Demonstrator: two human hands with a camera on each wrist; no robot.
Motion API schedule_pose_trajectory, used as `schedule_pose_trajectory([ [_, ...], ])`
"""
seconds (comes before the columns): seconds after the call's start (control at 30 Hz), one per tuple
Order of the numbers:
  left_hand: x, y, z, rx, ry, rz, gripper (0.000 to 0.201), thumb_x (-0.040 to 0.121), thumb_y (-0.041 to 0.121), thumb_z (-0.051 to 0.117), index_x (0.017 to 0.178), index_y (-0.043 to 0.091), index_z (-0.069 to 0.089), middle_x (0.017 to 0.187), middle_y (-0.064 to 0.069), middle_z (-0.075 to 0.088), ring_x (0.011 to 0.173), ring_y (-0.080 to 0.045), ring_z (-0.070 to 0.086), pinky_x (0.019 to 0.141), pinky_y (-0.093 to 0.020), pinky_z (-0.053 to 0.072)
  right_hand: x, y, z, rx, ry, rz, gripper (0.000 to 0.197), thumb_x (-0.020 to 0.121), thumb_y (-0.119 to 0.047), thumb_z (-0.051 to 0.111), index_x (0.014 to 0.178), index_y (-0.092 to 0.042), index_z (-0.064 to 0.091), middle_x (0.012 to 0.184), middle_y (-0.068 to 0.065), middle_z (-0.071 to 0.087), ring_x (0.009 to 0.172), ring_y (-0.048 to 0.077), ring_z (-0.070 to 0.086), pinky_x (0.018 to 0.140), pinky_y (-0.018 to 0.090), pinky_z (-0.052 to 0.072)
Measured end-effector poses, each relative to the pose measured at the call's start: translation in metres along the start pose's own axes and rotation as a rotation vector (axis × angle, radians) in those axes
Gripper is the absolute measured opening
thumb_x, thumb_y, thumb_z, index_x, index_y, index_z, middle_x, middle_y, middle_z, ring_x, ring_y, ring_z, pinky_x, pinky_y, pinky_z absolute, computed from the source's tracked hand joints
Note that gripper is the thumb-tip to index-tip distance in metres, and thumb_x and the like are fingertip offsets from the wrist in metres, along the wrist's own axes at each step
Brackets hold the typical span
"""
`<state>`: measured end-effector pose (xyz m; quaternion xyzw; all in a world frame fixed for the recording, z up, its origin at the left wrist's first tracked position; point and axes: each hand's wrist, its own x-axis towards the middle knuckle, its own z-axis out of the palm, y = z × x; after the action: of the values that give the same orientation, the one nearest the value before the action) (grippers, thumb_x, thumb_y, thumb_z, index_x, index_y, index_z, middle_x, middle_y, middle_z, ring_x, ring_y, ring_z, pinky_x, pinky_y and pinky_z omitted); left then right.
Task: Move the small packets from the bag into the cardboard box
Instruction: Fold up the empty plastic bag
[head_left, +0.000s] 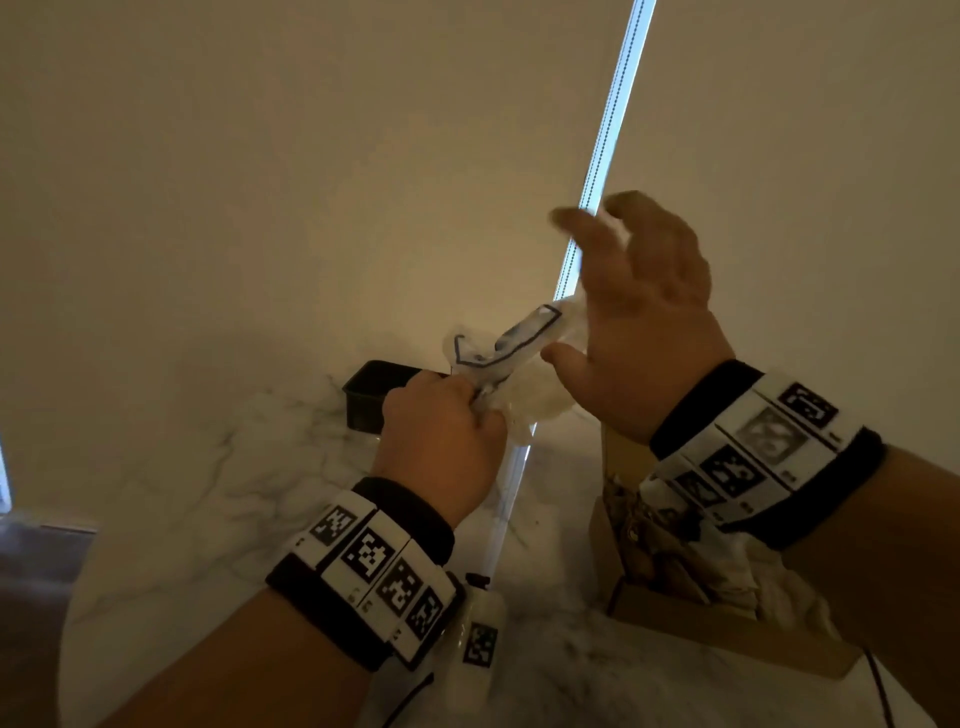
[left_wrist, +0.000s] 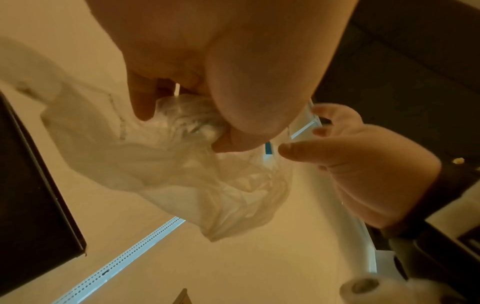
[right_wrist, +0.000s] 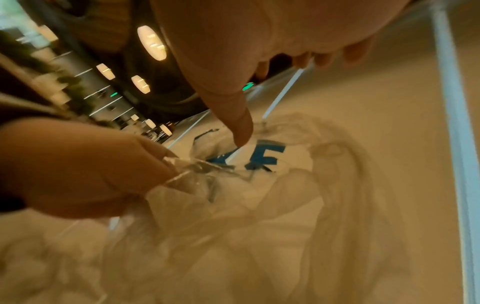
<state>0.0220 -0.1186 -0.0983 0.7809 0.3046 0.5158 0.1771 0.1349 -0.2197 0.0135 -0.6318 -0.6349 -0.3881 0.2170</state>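
You are clenching the bag (head_left: 511, 358) in your left hand (head_left: 441, 441), lifted above the table (head_left: 249, 467), while your right hand (head_left: 639, 317) is hovering beside it, fingers spread and grasping nothing. The box (head_left: 675, 613) is sitting below your right wrist with packets (head_left: 654, 540) inside. The thin film looks slippery: a loose grip may be letting it slide, and any remaining packets could be spilling past the box.

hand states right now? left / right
Left hand: closed, gripping the bunched plastic bag.
Right hand: open, fingers spread beside the bag, gripping nothing.
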Motion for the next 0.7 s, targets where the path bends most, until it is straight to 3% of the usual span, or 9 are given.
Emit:
schedule_pose_trajectory([
  [0.1,-0.003,0.004,0.001,0.086,-0.021,0.000,0.026,0.087,0.033,0.045,0.065,0.029,0.031,0.072,0.005,0.040,0.082,-0.021,0.045,0.068,-0.032,0.030,0.011,-0.009,0.001,-0.256,-0.307,-0.200,0.034,0.084,-0.038,0.061,0.118,-0.033,0.059,0.115,-0.005,0.059,0.111,0.024,0.051,0.093,0.039,0.035],
  [0.2,-0.002,0.007,0.000,0.154,0.006,0.002,0.022,0.092,0.023,0.051,0.075,0.028,0.037,0.076,0.010,0.031,0.088,-0.018,0.039,0.073,-0.025,0.022,0.016,-0.002,0.006,-0.189,-0.473,-0.112,0.023,0.095,-0.038,0.048,0.105,-0.026,0.064,0.094,-0.005,0.063,0.091,0.020,0.058,0.080,0.031,0.043],
  [0.3,0.003,0.001,-0.004,0.237,0.030,-0.026,0.013,0.095,0.020,0.049,0.084,0.026,0.048,0.082,0.010,0.030,0.093,-0.016,0.033,0.074,-0.022,0.015,0.014,0.020,0.007,0.217,-0.468,0.175,0.025,0.098,-0.029,0.048,0.095,-0.020,0.072,0.085,-0.008,0.068,0.083,0.014,0.061,0.072,0.027,0.044],
  [0.4,0.006,-0.007,-0.002,0.265,0.033,-0.036,0.022,0.095,0.015,0.048,0.080,0.029,0.042,0.079,0.012,0.026,0.094,-0.018,0.035,0.074,-0.023,0.013,0.000,0.028,0.011,0.504,-0.507,0.468,0.029,0.098,-0.030,0.050,0.085,-0.020,0.074,0.079,-0.004,0.069,0.074,0.012,0.059,0.065,0.023,0.042],
  [0.47,0.005,-0.008,0.002,0.271,0.041,-0.031,0.025,0.094,0.012,0.047,0.078,0.030,0.039,0.080,0.011,0.029,0.094,-0.017,0.034,0.078,-0.023,0.016,-0.008,0.025,0.018,0.521,-0.486,0.504,0.029,0.099,-0.031,0.048,0.085,-0.021,0.072,0.080,-0.001,0.066,0.071,0.011,0.055,0.062,0.023,0.039],
  [0.57,0.003,-0.010,0.001,0.267,0.060,-0.049,0.022,0.094,0.011,0.047,0.080,0.027,0.043,0.087,0.007,0.035,0.094,-0.016,0.027,0.080,-0.025,0.022,-0.006,0.024,0.020,0.627,-0.381,0.530,0.016,0.098,-0.021,0.052,0.103,-0.026,0.066,0.078,-0.001,0.070,0.065,0.009,0.060,0.063,0.022,0.044],
  [0.7,0.006,-0.014,-0.003,0.311,0.048,-0.049,0.019,0.095,0.012,0.045,0.086,0.029,0.046,0.090,0.007,0.038,0.093,-0.017,0.030,0.082,-0.026,0.023,0.003,0.031,0.009,0.821,-0.431,0.666,0.022,0.095,-0.003,0.048,0.108,-0.014,0.063,0.074,0.017,0.072,0.060,0.025,0.066,0.072,0.042,0.059],
])
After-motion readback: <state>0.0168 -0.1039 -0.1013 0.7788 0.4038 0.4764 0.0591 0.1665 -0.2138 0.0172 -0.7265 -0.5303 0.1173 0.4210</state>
